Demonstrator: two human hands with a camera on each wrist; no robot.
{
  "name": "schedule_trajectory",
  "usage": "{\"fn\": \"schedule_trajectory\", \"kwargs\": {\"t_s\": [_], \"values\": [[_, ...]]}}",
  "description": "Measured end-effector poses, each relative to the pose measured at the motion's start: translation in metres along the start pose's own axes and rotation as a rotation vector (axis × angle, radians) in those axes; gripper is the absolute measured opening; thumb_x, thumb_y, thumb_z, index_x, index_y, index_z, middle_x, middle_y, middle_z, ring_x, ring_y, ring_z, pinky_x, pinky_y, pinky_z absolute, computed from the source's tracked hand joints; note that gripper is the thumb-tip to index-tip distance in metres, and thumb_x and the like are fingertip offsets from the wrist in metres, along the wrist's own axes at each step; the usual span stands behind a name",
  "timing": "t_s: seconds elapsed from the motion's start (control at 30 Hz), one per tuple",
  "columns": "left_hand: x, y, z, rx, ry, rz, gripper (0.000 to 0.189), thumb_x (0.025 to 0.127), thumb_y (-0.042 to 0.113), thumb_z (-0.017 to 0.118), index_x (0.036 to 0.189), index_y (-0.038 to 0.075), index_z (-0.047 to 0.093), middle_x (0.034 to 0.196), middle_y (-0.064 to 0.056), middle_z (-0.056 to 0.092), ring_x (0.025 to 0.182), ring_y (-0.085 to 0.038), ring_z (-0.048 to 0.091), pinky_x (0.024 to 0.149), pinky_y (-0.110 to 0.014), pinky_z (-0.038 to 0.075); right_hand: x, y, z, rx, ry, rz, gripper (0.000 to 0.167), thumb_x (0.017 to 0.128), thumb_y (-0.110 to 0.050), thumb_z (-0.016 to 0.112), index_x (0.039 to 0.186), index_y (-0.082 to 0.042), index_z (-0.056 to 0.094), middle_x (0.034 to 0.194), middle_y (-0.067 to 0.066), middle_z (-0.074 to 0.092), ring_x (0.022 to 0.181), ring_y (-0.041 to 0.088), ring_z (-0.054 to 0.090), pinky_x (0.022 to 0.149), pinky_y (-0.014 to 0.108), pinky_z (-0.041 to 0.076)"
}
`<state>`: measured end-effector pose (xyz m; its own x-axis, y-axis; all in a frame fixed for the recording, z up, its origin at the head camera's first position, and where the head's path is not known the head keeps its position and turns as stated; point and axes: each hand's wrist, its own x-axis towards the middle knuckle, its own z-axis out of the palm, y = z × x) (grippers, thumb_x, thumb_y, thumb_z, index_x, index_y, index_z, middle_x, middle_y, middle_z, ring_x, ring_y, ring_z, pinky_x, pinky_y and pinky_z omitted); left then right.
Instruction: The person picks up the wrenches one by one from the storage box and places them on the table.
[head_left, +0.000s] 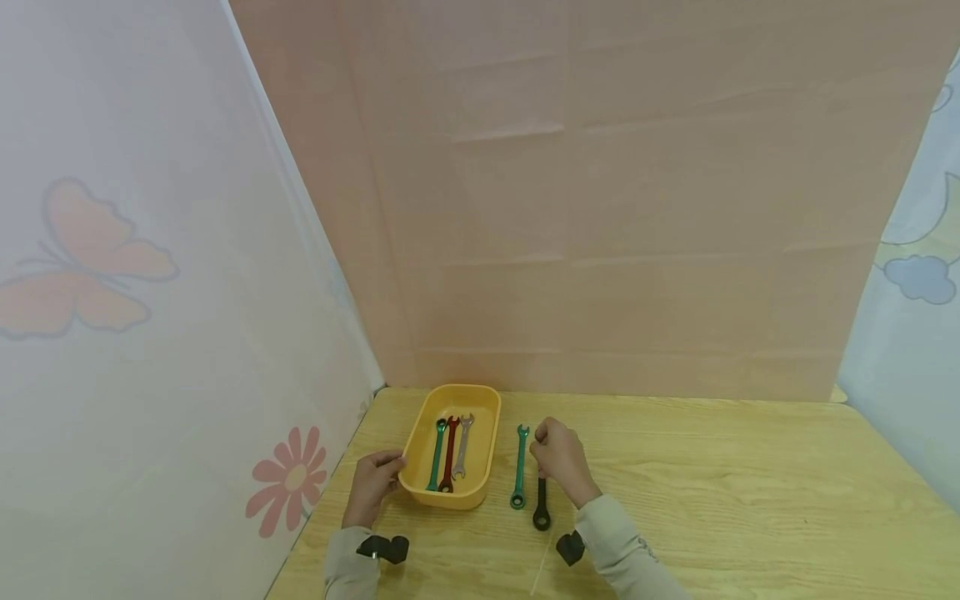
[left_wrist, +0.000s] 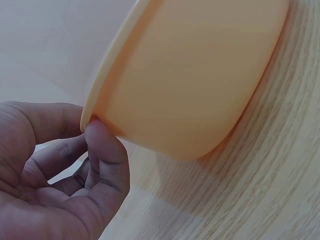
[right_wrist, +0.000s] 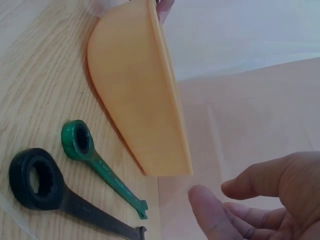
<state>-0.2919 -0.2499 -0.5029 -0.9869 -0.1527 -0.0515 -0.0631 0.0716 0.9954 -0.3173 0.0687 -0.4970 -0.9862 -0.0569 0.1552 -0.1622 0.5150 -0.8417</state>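
Note:
My left hand (head_left: 372, 487) pinches the near-left rim of a yellow plastic tub (head_left: 467, 500) between thumb and fingers; the left wrist view shows this grip on the tub's lip (left_wrist: 102, 75). Inside the tub lie a green wrench (head_left: 437, 458), a red wrench (head_left: 450, 454) and a silver wrench (head_left: 462, 446). To the tub's right, a second green wrench (head_left: 521, 467) and a black wrench (head_left: 542, 504) lie on the table. Over the black wrench's far end hovers my right hand (head_left: 564, 460). In the right wrist view its thumb and fingertips are apart, with nothing between them.
The light wooden table (head_left: 735, 483) extends to the right. A thin pale strip (head_left: 538, 575) lies near its front. Patterned cloth (head_left: 187, 250) hangs on the left, and a plain pinkish cloth (head_left: 600, 208) covers the back.

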Motion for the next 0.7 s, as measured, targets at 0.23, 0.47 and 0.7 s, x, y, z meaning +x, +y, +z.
{"fn": "schedule_trajectory", "kwargs": {"t_s": [0.23,0.47,0.7], "values": [[0.010,-0.012,-0.002,0.006,0.013,-0.016,0.031,0.097,-0.001,0.061,0.120,-0.021,0.059,0.101,-0.026,0.069,0.075,-0.023,0.065,0.063,-0.030,0.056,0.000,-0.006,-0.002,-0.007,0.015,-0.017,0.018,0.090,0.004,0.058,0.106,0.011,0.061,0.070,0.011,0.065,0.053,0.031,0.066,0.045,0.027,0.052],[0.023,-0.031,-0.004,0.008,0.047,-0.013,0.030,0.096,0.004,0.065,0.118,-0.016,0.064,0.097,-0.019,0.071,0.073,-0.020,0.065,0.059,-0.026,0.054,0.000,-0.010,-0.004,-0.010,0.013,0.016,0.022,0.090,0.003,0.057,0.110,0.011,0.060,0.072,0.010,0.065,0.054,0.029,0.066,0.046,0.028,0.052],[0.026,-0.034,-0.004,0.002,0.041,-0.025,0.031,0.096,0.004,0.065,0.119,-0.016,0.063,0.099,-0.021,0.070,0.075,-0.021,0.065,0.060,-0.026,0.054,0.002,-0.012,-0.003,0.014,0.018,0.013,0.024,0.089,0.003,0.057,0.111,0.011,0.059,0.069,0.009,0.062,0.050,0.026,0.064,0.044,0.028,0.050]]}}
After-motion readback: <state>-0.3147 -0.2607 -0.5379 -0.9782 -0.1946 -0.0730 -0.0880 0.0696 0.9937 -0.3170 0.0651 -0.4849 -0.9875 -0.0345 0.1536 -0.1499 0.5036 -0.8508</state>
